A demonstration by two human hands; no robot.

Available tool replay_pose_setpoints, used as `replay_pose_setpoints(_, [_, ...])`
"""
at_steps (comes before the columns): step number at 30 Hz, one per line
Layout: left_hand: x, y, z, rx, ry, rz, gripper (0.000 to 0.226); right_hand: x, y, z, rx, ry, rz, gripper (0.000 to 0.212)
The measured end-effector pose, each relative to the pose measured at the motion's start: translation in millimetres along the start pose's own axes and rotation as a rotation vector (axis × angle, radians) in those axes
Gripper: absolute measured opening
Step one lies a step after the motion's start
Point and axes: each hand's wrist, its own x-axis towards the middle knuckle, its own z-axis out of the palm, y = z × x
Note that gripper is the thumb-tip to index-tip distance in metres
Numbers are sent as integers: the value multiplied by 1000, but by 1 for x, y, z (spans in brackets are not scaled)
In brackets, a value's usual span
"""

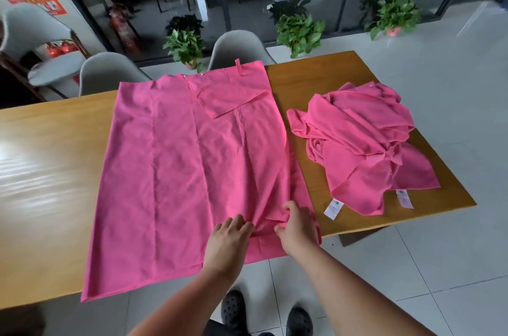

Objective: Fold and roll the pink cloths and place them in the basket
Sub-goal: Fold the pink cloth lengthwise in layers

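Pink cloth [176,170] lies spread flat on the wooden table [49,143] in front of me, its near edge hanging over the table's front. My left hand [229,238] rests on it near that edge, fingers straight and slightly spread. My right hand [298,228] sits just beside it with fingers and thumb curled, pinching a raised ridge of the fabric. That hand covers the cloth's near right corner, so I cannot tell how the corner lies. At the far end a flap [228,99] is turned over onto the cloth.

To the right, apart from the spread cloth, a crumpled heap of pink cloths [362,140] sits on the table with white labels [333,208] sticking out. I cannot make out how many pieces are in it.

Grey chairs [110,73] stand against the table's far side, with potted plants [298,33] beyond them along a dark glass wall. My black shoes [233,308] are cut off at the bottom.
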Motion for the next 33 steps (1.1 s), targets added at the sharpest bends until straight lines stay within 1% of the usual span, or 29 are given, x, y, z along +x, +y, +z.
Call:
replay_pose_setpoints(3, [0, -4, -4, -20, 29, -7, 19, 2, 8, 3, -2, 88, 10, 21])
replay_pose_setpoints(5, [-3, -5, -9, -17, 89, 6, 19, -1, 5, -6, 125, 199, -11, 2])
replay_pose_setpoints(7, [-8, -5, -15, -11, 152, 35, 14, -6, 1, -10, 384, 330, 29, 10])
replay_pose_setpoints(8, [-11, -6, -15, -5, 160, 51, 12, -7, 2, -9, 501, 354, 103, 17])
replay_pose_setpoints(9, [-15, -7, -13, 7, 147, 63, 12, -7, 7, -3, 594, 335, 214, 31])
replay_pose_setpoints(10, [-16, -8, -11, 16, 114, 63, 16, -6, 14, 4, 659, 269, 335, 44])
replay_pose_setpoints(11, [-18, -10, -6, 19, 69, 56, 22, -6, 21, 11, 738, 180, 453, 47])
replay_pose_setpoints(12, [-20, -11, -1, 14, 29, 51, 27, -10, 26, 14, 855, 119, 511, 39])
replay_pose_setpoints(13, [-22, -11, 2, 7, 10, 45, 31, -14, 26, 13, 951, 91, 524, 26])
replay_pose_setpoints(14, [-24, -11, 3, 10, 17, 40, 32, -14, 26, 11, 981, 81, 499, 14])
replay_pose_setpoints(15, [-25, -11, 2, 14, 34, 39, 30, -16, 25, 6, 974, 94, 466, 8])
replay_pose_setpoints(17, [-28, -11, -3, 12, 79, 47, 24, -21, 22, -2, 928, 177, 392, 9])
replay_pose_setpoints(19, [-34, -12, -4, 27, 107, 60, 23, -29, 24, -6, 810, 262, 316, 9])
replay_pose_setpoints(20, [-36, -13, -3, 46, 102, 66, 27, -32, 29, -4, 754, 242, 327, 9])
replay_pose_setpoints(22, [-40, -16, 3, 67, 42, 72, 34, -39, 36, 4, 783, 98, 440, 10])
replay_pose_setpoints(23, [-44, -18, 7, 63, 13, 74, 36, -42, 42, 10, 787, 32, 465, 10])
replay_pose_setpoints(24, [-47, -19, 10, 58, 2, 65, 34, -39, 49, 16, 735, 25, 445, 11])
replay_pose_setpoints(26, [-48, -20, 13, 51, 15, 40, 25, -39, 53, 16, 606, 73, 393, 14])
replay_pose_setpoints(28, [-52, -19, 14, 25, 31, 24, 9, -36, 59, 17, 470, 127, 390, 25])
replay_pose_setpoints(29, [-54, -17, 14, 19, 43, 21, 6, -35, 62, 16, 436, 156, 385, 34])
replay_pose_setpoints(30, [-55, -16, 15, 20, 53, 20, 7, -34, 65, 18, 427, 182, 386, 44])
replay_pose_setpoints(31, [-55, -16, 16, 20, 58, 20, 8, -32, 65, 17, 442, 191, 384, 48])
replay_pose_setpoints(33, [-57, -15, 16, 18, 67, 13, 9, -31, 67, 12, 522, 169, 392, 38])
